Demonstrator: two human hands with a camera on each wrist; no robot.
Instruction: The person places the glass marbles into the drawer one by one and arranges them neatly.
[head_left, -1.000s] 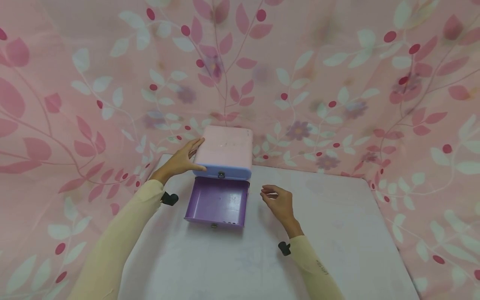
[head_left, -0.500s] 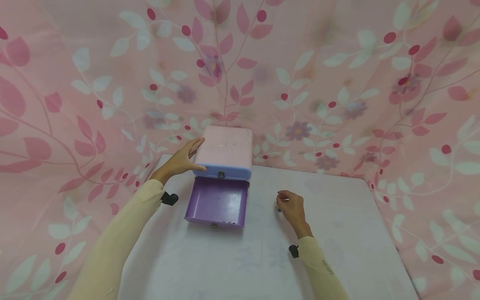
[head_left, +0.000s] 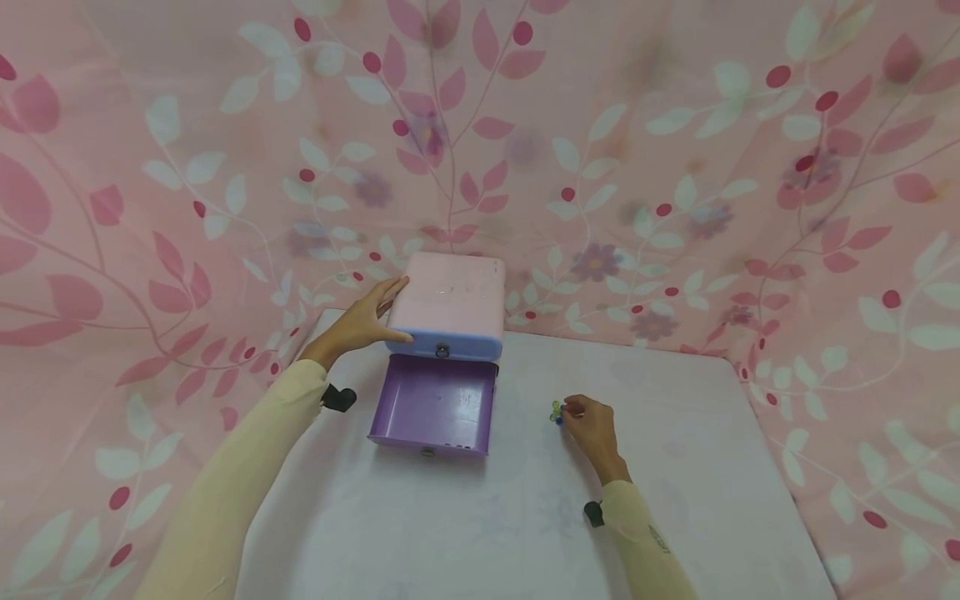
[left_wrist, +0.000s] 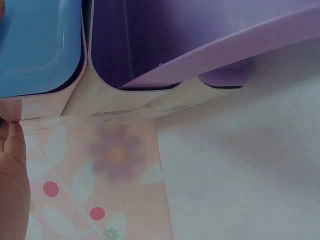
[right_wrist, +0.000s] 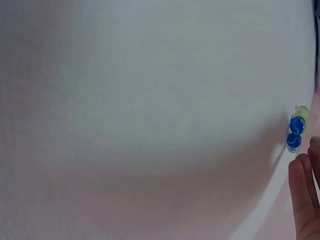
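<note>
A small drawer unit (head_left: 453, 292) with a pale pink top stands at the back of the white table. Its upper blue drawer (head_left: 416, 340) is closed, while the lower purple drawer (head_left: 435, 408) is pulled out, with nothing seen inside. My left hand (head_left: 360, 321) rests against the unit's left side, fingers extended, thumb on the blue front. Several yellow-green and blue glass marbles (head_left: 556, 414) lie clustered on the table right of the drawer. Beside them is my right hand (head_left: 594, 429), its fingertips close; the right wrist view shows blue marbles (right_wrist: 297, 125) just past the loosely extended fingers (right_wrist: 300, 190).
The white table (head_left: 675, 467) extends right and forward of the drawer. A pink floral cloth (head_left: 637, 167) hangs behind it and along both sides. Black wrist mounts (head_left: 340, 398) stick out from both sleeves.
My right hand has moved right and toward me, from beside the purple drawer to the far side of the marbles, which now show. My left hand and the drawer unit stay put.
</note>
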